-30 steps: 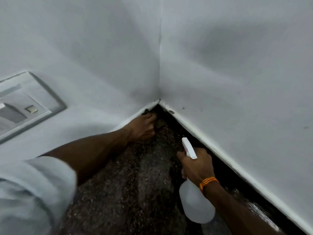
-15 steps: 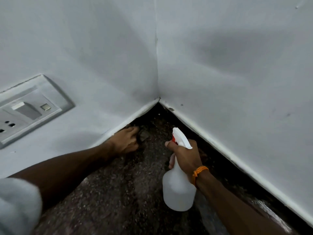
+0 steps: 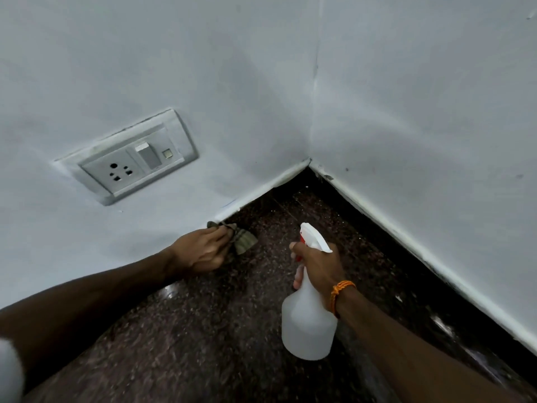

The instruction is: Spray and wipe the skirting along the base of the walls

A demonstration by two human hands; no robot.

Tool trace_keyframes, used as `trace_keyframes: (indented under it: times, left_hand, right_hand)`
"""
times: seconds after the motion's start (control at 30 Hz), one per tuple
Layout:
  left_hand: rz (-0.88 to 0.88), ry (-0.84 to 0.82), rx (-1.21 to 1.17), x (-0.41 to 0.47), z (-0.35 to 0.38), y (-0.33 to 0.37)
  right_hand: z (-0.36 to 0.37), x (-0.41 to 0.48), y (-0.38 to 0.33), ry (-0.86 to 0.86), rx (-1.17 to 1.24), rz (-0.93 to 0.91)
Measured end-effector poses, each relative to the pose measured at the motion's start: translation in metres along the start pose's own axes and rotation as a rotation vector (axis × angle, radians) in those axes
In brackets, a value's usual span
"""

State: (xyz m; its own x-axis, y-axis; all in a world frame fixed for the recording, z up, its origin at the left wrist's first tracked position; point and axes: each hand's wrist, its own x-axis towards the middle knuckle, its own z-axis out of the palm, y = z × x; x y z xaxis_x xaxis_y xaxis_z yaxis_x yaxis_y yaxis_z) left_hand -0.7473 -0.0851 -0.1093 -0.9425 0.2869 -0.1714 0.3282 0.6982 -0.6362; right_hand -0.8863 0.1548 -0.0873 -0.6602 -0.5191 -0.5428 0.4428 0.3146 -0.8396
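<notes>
Skirting (image 3: 436, 289) is the dark band under the white wall edge, running out from the corner. Left hand (image 3: 200, 253) clutches a bunched cloth (image 3: 242, 241) against the left wall's base, and right hand (image 3: 319, 269) is wrapped round the spray bottle (image 3: 308, 324) neck, with the nozzle toward the corner. Suggest short low bursts angled down, away from the socket (image 3: 136, 161) above, then flatten the cloth and drag it one way along the band, refolding to a clean face.

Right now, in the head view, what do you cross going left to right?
In order: wall socket → left hand → cloth → spray bottle → orange wristband → right-wall skirting.
</notes>
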Motion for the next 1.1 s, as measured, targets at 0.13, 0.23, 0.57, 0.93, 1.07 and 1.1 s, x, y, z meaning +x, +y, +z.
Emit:
trace_keyframes:
  times: [0.13,0.23,0.57,0.93,1.07,1.1]
  left_hand:
    - [0.071,-0.132,0.069,0.035,-0.002,-0.019]
    - [0.109,-0.243,0.065,0.099,0.002,-0.028]
    - [0.165,-0.179,0.000,0.075,0.013,-0.003]
    - [0.090,-0.238,-0.031,0.071,-0.008,-0.012]
    - [0.118,-0.145,-0.087,0.056,-0.003,-0.012]
    - [0.099,-0.162,-0.063,0.043,-0.006,-0.006]
  right_hand:
    - [-0.001,-0.005,0.003,0.030,0.006,0.028]
    - [-0.011,0.002,0.001,0.077,0.019,0.018]
    - [-0.011,0.016,0.007,0.108,-0.056,-0.044]
    - [0.017,0.016,0.000,0.042,-0.041,-0.136]
    - [0.011,0.022,-0.002,0.050,-0.046,-0.158]
    - [0.010,0.021,-0.005,0.045,-0.053,-0.158]
